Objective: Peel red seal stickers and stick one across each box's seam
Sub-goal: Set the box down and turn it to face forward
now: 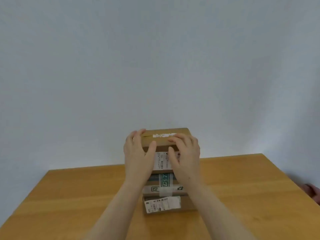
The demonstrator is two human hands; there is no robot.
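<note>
We see open wood on the left of the table [69, 196]. Its left edge slants toward the lower corner and its far edge meets a plain grey wall [155, 58]. In the middle, three cardboard boxes stand in one stack, well in from every edge.

The left hand [136, 153] clasps the left side of the top box [164, 142], fingers curled round its far corner and thumb on the near face. A dark slit of seam runs along the box's top, beside a torn white patch [164, 135]. The near face bears a white label [161, 160] with barcodes too small to read.

The middle box [180, 188] carries green-and-white tape [165, 181] with letters that look like "GST", and a recycling mark. The bottom box [189, 205] has a blurred shipping label [162, 204].

The right hand [185, 156] grips the top box's right side. More open wood lies to the right. At the frame's edge is a dark reddish shape [312, 190] we cannot make out.
</note>
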